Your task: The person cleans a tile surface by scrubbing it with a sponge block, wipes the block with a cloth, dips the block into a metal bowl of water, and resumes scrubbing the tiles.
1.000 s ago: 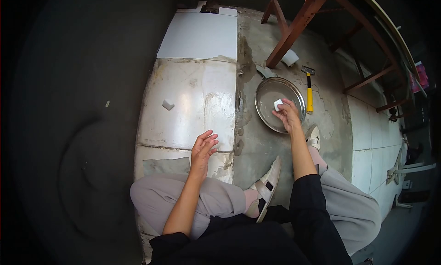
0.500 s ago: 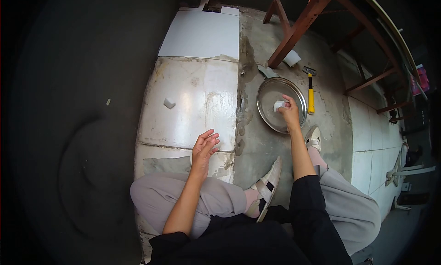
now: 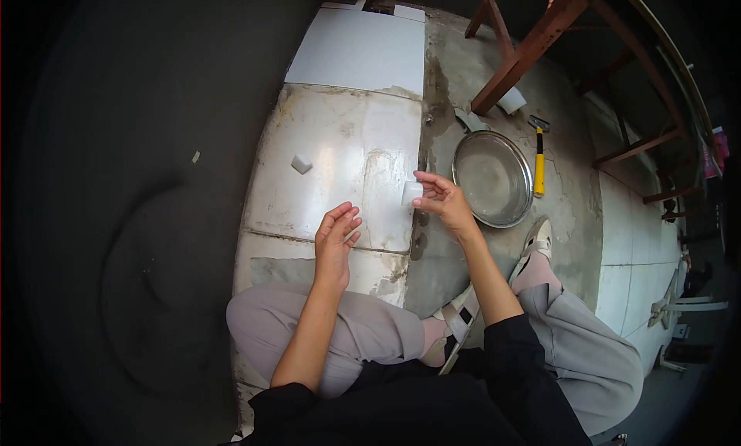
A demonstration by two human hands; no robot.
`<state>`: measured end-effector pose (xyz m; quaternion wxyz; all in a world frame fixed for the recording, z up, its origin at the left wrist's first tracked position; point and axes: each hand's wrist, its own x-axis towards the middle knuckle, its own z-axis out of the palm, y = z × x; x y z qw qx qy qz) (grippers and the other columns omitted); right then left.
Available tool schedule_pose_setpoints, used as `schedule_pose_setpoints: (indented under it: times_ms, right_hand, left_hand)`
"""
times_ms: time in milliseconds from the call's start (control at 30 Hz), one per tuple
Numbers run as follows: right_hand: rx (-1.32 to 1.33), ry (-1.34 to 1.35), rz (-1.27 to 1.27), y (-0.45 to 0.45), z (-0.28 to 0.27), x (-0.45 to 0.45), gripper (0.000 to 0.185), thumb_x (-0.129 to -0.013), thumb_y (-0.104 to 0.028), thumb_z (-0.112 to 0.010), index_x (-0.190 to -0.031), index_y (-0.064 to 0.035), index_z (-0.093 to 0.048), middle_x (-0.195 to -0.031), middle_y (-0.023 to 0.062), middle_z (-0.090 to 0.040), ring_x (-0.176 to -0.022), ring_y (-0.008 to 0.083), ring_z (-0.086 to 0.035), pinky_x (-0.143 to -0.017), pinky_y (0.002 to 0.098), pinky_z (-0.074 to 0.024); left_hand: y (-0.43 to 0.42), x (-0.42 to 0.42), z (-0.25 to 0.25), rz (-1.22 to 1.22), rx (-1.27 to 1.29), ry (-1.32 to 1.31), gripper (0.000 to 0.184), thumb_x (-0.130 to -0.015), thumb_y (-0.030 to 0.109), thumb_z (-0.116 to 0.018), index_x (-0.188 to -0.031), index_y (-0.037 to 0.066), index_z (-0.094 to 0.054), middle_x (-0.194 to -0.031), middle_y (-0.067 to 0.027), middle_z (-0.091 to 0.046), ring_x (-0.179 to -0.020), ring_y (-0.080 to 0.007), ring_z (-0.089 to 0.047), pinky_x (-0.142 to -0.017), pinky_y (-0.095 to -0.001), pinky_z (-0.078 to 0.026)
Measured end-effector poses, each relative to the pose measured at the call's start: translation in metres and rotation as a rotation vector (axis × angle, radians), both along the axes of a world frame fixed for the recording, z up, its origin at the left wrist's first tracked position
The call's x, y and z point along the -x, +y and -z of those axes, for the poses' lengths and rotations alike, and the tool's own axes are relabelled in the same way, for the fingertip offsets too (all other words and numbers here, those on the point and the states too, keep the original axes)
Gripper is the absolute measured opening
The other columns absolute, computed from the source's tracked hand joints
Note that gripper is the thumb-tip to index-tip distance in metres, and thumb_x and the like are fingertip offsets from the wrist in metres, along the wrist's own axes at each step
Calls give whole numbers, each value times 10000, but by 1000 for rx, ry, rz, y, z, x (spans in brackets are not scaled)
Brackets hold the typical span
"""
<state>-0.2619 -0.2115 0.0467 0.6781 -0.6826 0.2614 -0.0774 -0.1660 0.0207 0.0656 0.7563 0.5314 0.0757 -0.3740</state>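
Note:
My right hand (image 3: 446, 203) pinches a small white tile-like piece (image 3: 411, 193) between thumb and fingers, above the right edge of the white floor tile (image 3: 324, 191). What the piece is made of cannot be made out. My left hand (image 3: 336, 234) hovers over the lower part of that tile, fingers apart, holding nothing. A similar small white piece (image 3: 302, 164) lies on the tile, up and to the left of both hands. Just right of my right hand stands a round metal basin (image 3: 461, 170), which seems to hold some clear liquid.
A hammer (image 3: 539, 164) with a yellow and black handle lies right of the basin. Broken white pieces (image 3: 512, 101) rest near a reddish-brown wooden table leg (image 3: 519, 56). A dark wall (image 3: 154, 98) borders the left side. My shoes (image 3: 536, 241) are close below the basin.
My right hand has moved left, out from over the basin, carrying the small white piece toward the tile. My left hand stays nearly in place. The view has shifted slightly.

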Motion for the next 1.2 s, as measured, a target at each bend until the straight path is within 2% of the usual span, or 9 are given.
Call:
schedule_pose_setpoints:
  times_ms: [100, 200, 233, 333, 533, 633, 733, 1100, 1200]
  right_hand:
    - [537, 117, -156, 31, 3, -19, 477, -751, 25, -716, -1206, -109, -659, -1175, 95, -629, -1023, 234, -618, -857, 328, -522]
    - [1091, -71, -256, 45, 31, -29, 477, -716, 52, -667, -1161, -119, -676, -1236, 127, -604, -1146, 322, -567, -909, 378, -521]
    - [1032, -10, -297, 53, 27, -30, 508, -707, 115, -615, -1164, -100, -669, -1243, 142, -595, -1233, 355, -506, -982, 406, -483]
    - [1042, -60, -324, 66, 27, -26, 472, -745, 98, -618, -1170, -100, -669, -1294, 133, -582, -1269, 343, -487, -1007, 398, -467]
    - [811, -22, -199, 73, 35, -12, 345, -795, 6, -685, -1129, -81, -678, -1290, 135, -594, -1256, 356, -494, -999, 429, -460]
    - [814, -44, -49, 80, 44, -7, 349, -790, 2, -700, -1121, -106, -685, -1291, 150, -583, -1212, 371, -516, -976, 434, -466]
    - [1037, -1, 40, 87, 48, -3, 335, -788, -21, -723, -1105, -121, -684, -1285, 170, -557, -1149, 373, -538, -932, 429, -481]
    - [976, 97, 251, 104, 58, -23, 371, -790, -78, -750, -1142, -65, -632, -1235, 181, -532, -1106, 354, -541, -917, 422, -466]
    - [1047, 87, 270, 110, 52, -25, 386, -783, -58, -743, -1150, -58, -626, -1194, 177, -537, -1083, 349, -553, -898, 420, -476]
  left_hand:
    - [1, -31, -14, -71, 3, -55, 388, -953, 262, -611, -1283, 65, -554, -1242, -66, -617, -1112, -158, -568, -952, -316, -424]
    - [-1, -59, -16, -93, 9, -113, 382, -954, 266, -603, -1272, 59, -561, -1233, -75, -619, -1119, -165, -566, -960, -317, -417]
    - [-3, -67, -13, -95, 7, -122, 379, -955, 267, -601, -1270, 58, -564, -1231, -77, -620, -1118, -166, -566, -961, -318, -417]
    - [-1, -77, 2, -101, -3, -108, 364, -961, 267, -592, -1259, 58, -571, -1216, -73, -626, -1108, -163, -567, -961, -316, -415]
    - [1, -77, 15, -77, -6, -47, 356, -963, 263, -589, -1255, 61, -573, -1209, -69, -629, -1094, -160, -571, -965, -314, -410]
    - [1, -80, 13, -80, 8, -50, 354, -962, 259, -588, -1253, 58, -572, -1207, -71, -629, -1092, -163, -572, -967, -315, -409]
    - [0, -81, 13, -97, 14, -28, 356, -963, 256, -586, -1255, 55, -571, -1203, -73, -628, -1094, -167, -570, -969, -317, -409]
    - [-2, -86, 18, -129, 35, 0, 318, -949, 258, -614, -1210, 78, -601, -1161, -57, -649, -1036, -142, -589, -925, -300, -434]
    - [-3, -88, 16, -118, 33, -1, 375, -962, 254, -581, -1275, 48, -561, -1221, -87, -619, -1107, -183, -569, -981, -320, -404]
